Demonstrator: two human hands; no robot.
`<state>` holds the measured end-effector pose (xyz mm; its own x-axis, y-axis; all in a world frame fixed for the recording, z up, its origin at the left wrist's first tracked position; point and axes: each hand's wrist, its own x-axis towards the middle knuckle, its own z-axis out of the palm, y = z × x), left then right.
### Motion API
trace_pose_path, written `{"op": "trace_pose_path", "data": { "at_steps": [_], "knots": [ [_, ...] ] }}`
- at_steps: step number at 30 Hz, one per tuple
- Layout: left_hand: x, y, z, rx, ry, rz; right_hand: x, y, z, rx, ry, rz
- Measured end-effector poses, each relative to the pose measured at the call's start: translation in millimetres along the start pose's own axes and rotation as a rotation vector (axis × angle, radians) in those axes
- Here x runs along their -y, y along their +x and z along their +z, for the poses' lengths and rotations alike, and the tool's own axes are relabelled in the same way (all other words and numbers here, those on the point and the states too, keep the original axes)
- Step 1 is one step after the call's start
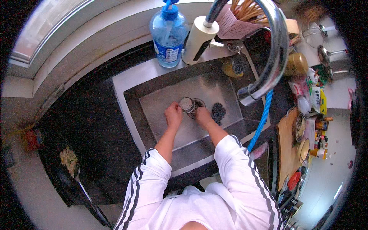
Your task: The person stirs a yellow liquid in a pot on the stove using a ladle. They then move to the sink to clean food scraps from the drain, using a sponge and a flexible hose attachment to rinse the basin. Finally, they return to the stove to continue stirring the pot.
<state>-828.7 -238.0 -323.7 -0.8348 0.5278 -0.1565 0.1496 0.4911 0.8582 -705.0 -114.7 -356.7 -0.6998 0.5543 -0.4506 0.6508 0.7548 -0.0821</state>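
My left hand (174, 115) pinches the side of a round metal sink strainer (187, 104), its perforated face turned upward. The strainer is tilted over the drain opening (199, 103) in the floor of a stainless steel sink (164, 99). My right hand (203, 116) reaches down at the near right edge of the drain. Its fingertips are hidden, so whether they grip anything cannot be made out. Just right of that hand, a dark scouring pad (218, 112), apparently steel wool, lies on the sink floor.
A chrome gooseneck faucet (276, 57) arches over the sink's right side. Behind the sink stand a blue pump bottle (168, 37) and a white faucet base (199, 40). Another steel wool pad (239, 63) sits in the back right corner. A blue hose (261, 123) crosses the right rim.
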Motion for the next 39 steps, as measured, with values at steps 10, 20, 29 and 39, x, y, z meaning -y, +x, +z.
{"op": "trace_pose_path", "data": {
  "at_steps": [10,20,29,39],
  "knots": [
    [-5.4,-5.2,43.6,0.189,0.229,0.012,-2.3,-86.6,-146.5,-0.060,1.399,0.325],
    [46.7,-7.1,98.0,0.240,0.453,0.131,-32.0,-222.0,-190.6,-0.335,1.866,0.317],
    [-15.6,-39.4,38.2,0.238,0.387,0.225,-157.8,-316.4,-128.5,-0.901,1.311,0.768],
    [-62.8,-81.8,-5.2,0.332,0.210,0.279,-212.6,-286.6,-42.5,-0.713,0.405,0.899]
  ]
}}
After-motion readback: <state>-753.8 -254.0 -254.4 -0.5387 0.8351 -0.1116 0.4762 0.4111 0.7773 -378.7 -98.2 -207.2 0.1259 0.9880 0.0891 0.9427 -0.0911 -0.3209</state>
